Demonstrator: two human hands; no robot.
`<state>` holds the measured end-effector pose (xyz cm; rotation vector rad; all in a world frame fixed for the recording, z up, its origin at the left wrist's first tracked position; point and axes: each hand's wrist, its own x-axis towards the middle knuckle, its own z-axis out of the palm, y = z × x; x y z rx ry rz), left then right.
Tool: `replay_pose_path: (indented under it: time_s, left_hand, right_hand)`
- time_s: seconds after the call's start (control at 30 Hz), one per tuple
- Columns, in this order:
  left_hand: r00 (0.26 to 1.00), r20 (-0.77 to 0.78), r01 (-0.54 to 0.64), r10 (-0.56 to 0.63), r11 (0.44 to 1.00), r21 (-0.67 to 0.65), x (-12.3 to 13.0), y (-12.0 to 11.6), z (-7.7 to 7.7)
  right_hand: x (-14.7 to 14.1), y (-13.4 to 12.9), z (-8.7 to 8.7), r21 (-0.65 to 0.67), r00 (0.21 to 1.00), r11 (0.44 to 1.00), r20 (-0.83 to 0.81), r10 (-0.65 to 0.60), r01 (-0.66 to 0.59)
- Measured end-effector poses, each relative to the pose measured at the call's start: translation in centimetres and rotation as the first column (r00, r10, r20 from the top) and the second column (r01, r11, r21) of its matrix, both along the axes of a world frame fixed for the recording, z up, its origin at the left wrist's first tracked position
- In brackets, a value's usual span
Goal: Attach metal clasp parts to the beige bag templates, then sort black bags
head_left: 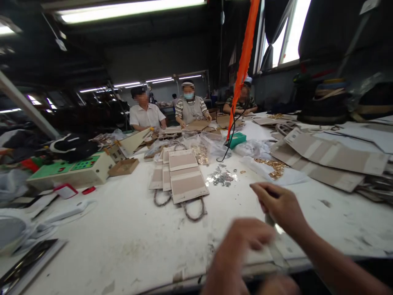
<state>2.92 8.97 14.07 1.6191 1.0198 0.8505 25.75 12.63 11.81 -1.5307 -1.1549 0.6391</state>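
"How are the hands?"
"The left hand [242, 246], the nearest, is bent and blurred; its grip I cannot tell. Beside it, a pale strip [277, 255] reaches under the right hand [281, 207], whose fingers are curled closed. Whether they grip the strip is unclear."
"And farther?"
"Silver pieces [222, 177] lie left, on the white table [123, 233]."

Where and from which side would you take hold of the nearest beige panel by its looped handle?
I'd pinch the rounded near end of the looped handle, coming from the wearer's side. It curves out past the near edge of the beige panel onto open table, so fingers should reach it easily.
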Motion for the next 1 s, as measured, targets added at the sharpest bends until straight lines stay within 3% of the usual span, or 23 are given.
replay_pose_path:
  time_s: [0.03,0.07,0.1,0.13,0.17,0.2,0.27,0.4,0.53,0.67,0.77,0.87,1.0]
  left_hand:
    - [0.989,-0.034,-0.144,0.146,0.988,0.049,-1.1,1.9,-0.6]
    - [0.942,-0.068,-0.321,0.328,0.942,0.101,-2.6,4.0,-1.5]
    - [0.835,-0.1,-0.525,0.541,0.838,0.151,-4.4,6.2,-2.5]
    - [0.733,-0.115,-0.653,0.671,0.74,0.161,-6.3,8.4,-3.6]
    - [0.663,-0.15,-0.722,0.734,0.679,0.13,-8.3,10.3,-4.7]
    - [0.643,-0.183,-0.753,0.744,0.657,0.028,-10.1,12.0,-5.8]
    - [0.674,-0.205,-0.736,0.71,0.668,-0.105,-12.7,14.2,-7.4]
    - [0.761,-0.196,-0.648,0.618,0.715,-0.263,-13.7,16.0,-8.1]
    - [0.76,-0.22,-0.65,0.612,0.709,-0.273,-12.3,17.2,-7.4]
    - [0.799,-0.23,-0.601,0.556,0.749,-0.278,-11.0,18.4,-7.0]
    - [0.82,-0.141,-0.568,0.554,0.762,-0.31,-10.0,19.5,-6.1]
    - [0.807,0.083,-0.534,0.585,0.782,-0.321,-9.5,20.6,-3.2]
    - [0.801,0.341,-0.396,0.492,0.863,-0.313,-11.6,19.8,3.5]
  right_hand:
    - [-2.2,-1.2,-2.0,0.029,0.997,1.0,-0.072,-0.001,0.003]
    - [-3.8,-2.3,-3.8,0.064,0.992,0.998,-0.126,-0.002,0.01]
    - [-5.0,-3.4,-5.2,0.114,0.991,0.993,-0.136,0.006,0.009]
    - [-5.8,-4.2,-6.4,0.169,0.995,0.985,-0.098,-0.021,0.037]
    - [-6.2,-5.0,-7.2,0.199,0.998,0.979,-0.048,-0.03,0.039]
    - [-6.4,-5.5,-7.8,0.22,1.0,0.975,0.005,-0.014,0.013]
    - [-6.5,-6.3,-8.1,0.228,0.995,0.972,0.091,0.041,-0.061]
    - [-7.2,-6.8,-7.5,0.195,0.98,0.972,0.172,0.1,-0.133]
    - [-8.4,-7.2,-7.7,0.17,0.97,0.971,0.205,0.13,-0.166]
    - [-8.8,-7.6,-8.2,0.164,0.964,0.967,0.213,0.161,-0.197]
    - [-8.7,-7.7,-8.2,0.148,0.973,0.975,0.185,0.138,-0.167]
    - [-8.7,-7.6,-7.8,0.133,0.979,0.98,0.159,0.128,-0.15]
    - [-8.6,-7.1,-6.3,0.092,0.99,0.987,0.071,0.122,-0.128]
